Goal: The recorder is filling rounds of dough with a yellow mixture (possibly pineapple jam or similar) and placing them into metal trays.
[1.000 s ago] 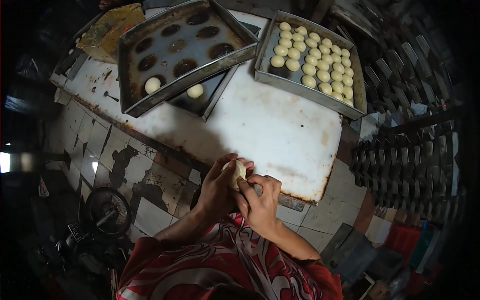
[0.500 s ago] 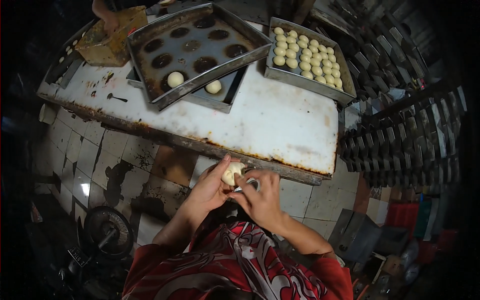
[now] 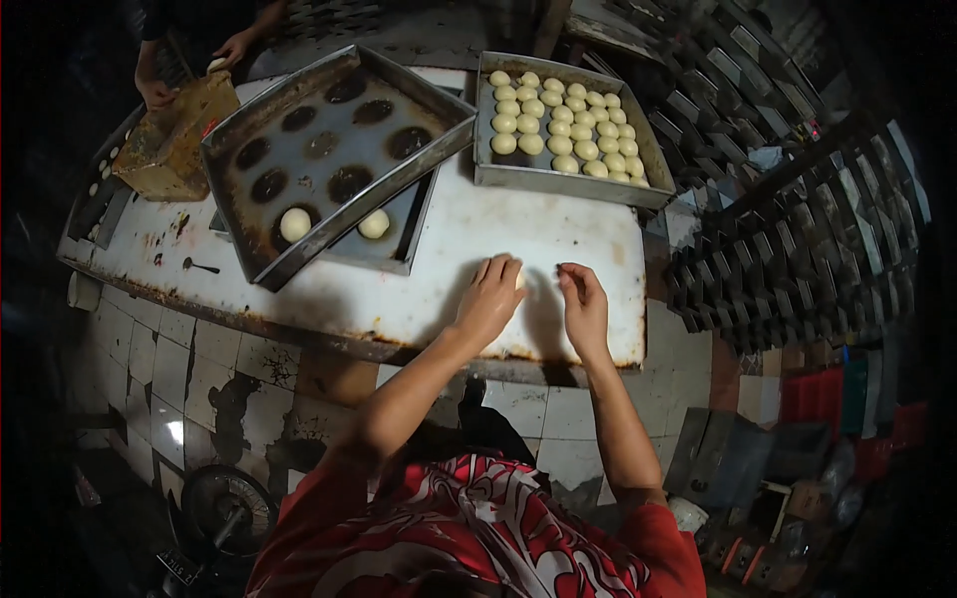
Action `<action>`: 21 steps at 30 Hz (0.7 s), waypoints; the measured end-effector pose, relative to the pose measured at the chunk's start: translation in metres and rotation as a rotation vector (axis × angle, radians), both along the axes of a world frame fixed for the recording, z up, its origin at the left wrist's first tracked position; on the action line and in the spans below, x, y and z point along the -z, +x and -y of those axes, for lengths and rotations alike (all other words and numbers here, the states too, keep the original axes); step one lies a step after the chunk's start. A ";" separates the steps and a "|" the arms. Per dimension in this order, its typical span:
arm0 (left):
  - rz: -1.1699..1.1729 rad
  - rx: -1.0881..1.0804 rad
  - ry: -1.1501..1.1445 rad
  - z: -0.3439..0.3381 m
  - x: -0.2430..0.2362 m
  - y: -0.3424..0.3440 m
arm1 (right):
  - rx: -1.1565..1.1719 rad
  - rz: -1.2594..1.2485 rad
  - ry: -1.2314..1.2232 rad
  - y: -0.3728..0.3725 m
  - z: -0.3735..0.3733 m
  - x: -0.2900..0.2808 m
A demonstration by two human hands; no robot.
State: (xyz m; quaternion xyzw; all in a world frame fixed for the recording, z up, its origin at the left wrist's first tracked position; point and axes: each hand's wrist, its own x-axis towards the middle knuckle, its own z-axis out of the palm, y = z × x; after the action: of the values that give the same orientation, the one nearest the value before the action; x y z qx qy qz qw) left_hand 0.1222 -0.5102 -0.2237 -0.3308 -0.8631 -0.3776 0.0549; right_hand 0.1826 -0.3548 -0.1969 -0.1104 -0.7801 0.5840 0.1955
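Note:
My left hand point(image 3: 486, 302) lies cupped over a dough ball on the white tabletop point(image 3: 478, 234). Only a pale sliver of that dough ball point(image 3: 519, 280) shows beside the fingertips. To its right, my right hand point(image 3: 585, 304) hovers close above the table, fingers curled and thumb against the forefinger. A tiny dark spot shows at those fingertips; what it is I cannot make out. Beyond both hands, a metal tray point(image 3: 568, 184) holds several rows of pale dough balls point(image 3: 561, 147). At the left, a stained tray point(image 3: 344, 227) carries one dough ball point(image 3: 295, 224).
Under the stained tray sits another tray point(image 3: 399, 261) with a dough ball point(image 3: 374, 223). A small spoon point(image 3: 201, 266) lies left of them. At the far left, another person's hands point(image 3: 159, 95) work by a worn box point(image 3: 164, 159). Stacked metal pans point(image 3: 788, 269) stand right of the table.
Both hands have moved forward from in front of the table edge to over the tabletop and apart. The dough ball has gone from my hands' grasp to under my left hand.

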 end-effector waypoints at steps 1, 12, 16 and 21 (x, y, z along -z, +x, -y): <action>0.002 -0.009 -0.007 -0.003 0.003 -0.003 | 0.101 0.077 0.140 -0.017 -0.009 0.005; 0.440 -0.574 0.165 0.136 -0.014 0.079 | -0.579 -0.375 0.761 -0.024 0.007 0.044; 0.389 -0.496 0.172 0.147 -0.017 0.065 | -0.263 -0.068 0.915 -0.066 -0.026 0.044; 0.487 -0.168 0.260 0.195 -0.040 0.029 | -0.322 0.145 0.896 -0.041 0.012 0.035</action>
State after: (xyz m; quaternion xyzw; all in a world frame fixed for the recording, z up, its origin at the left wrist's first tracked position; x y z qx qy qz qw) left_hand 0.1509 -0.7052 -0.1837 -0.1479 -0.8196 -0.5476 -0.0807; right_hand 0.1412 -0.3666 -0.2317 0.0665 -0.9737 0.2040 0.0763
